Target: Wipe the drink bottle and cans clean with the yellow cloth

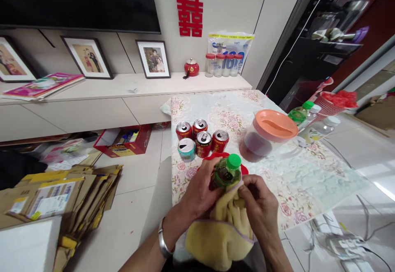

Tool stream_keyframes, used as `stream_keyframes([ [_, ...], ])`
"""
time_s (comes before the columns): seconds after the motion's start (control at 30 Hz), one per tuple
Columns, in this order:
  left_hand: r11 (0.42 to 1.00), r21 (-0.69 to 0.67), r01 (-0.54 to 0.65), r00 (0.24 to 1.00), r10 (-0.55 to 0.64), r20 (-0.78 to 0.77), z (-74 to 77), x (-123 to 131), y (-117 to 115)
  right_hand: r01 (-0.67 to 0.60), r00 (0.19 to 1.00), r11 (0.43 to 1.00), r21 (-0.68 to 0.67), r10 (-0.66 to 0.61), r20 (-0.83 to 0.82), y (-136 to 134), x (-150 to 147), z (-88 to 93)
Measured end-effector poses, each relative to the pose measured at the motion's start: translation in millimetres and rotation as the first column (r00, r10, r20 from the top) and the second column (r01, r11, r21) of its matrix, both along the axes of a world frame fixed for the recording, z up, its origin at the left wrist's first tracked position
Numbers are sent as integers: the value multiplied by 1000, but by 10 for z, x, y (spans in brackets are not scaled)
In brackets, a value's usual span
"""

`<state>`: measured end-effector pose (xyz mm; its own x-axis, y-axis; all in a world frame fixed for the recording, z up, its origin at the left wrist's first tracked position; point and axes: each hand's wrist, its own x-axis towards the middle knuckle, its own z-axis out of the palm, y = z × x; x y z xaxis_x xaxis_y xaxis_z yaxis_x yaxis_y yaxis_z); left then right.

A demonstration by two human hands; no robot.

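At table [311,173], L hand [197,194] grips btl [227,174], R hand [261,204] cloth [220,243]; bag [230,43] reads "100".

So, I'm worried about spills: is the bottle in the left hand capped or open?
Capped: the bottle has a green cap on; tightness, I can't tell.

On the wall [236,4] — a black television [77,0] and a red paper cutout [189,6]. Along the white cabinet [111,90], three framed photos [153,59], magazines [46,84], a red lidded pot [191,68] and four red-lidded jars [218,66]. Down on the floor [114,226] — flattened cardboard [72,185] and an open red box [125,147].
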<state>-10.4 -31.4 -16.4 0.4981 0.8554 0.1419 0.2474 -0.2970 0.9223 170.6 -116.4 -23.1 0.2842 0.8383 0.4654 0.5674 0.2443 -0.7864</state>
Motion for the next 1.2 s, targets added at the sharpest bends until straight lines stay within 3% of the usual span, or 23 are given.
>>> stream_keyframes([
  [0.13, 999, -44, -14, 999, 17, 49, -44, 56, -76, 43, 995, 992, 116, -53, 80, 42, -53, 338],
  [0.27, 993, -109, -37, 998, 41, 39, -56, 62, -98, 32, 981, 982, 186, -67, 184, 77, -135, 422],
  [0.47, 988, -92, 123, 991, -118, 64, -35, -19, -50, -37, 958, 978, 206, -24, 284, -9, -197, 148],
  [0.63, 995, -71, 77, 997, -75, 25, -111, -17, -55, 11, 961, 984, 179, -60, 269, -42, -170, -136],
  [0.87, 999, -12, 37, 998, -38, -55, -128, 2, -56, -17, 969, 1000, -25, 23, 247, -20, 28, -447],
  [1.03, 997, 44, 65, 997, -63, -45, -94, -70, -23, -28, 968, 978, -207, 79, 240, 82, 93, -655],
  [1.2, 998, 31, 62, 998, -62, 17, -78, -133, 4, -14, 986, 965, -262, 58, 159, 196, 64, -670],
])
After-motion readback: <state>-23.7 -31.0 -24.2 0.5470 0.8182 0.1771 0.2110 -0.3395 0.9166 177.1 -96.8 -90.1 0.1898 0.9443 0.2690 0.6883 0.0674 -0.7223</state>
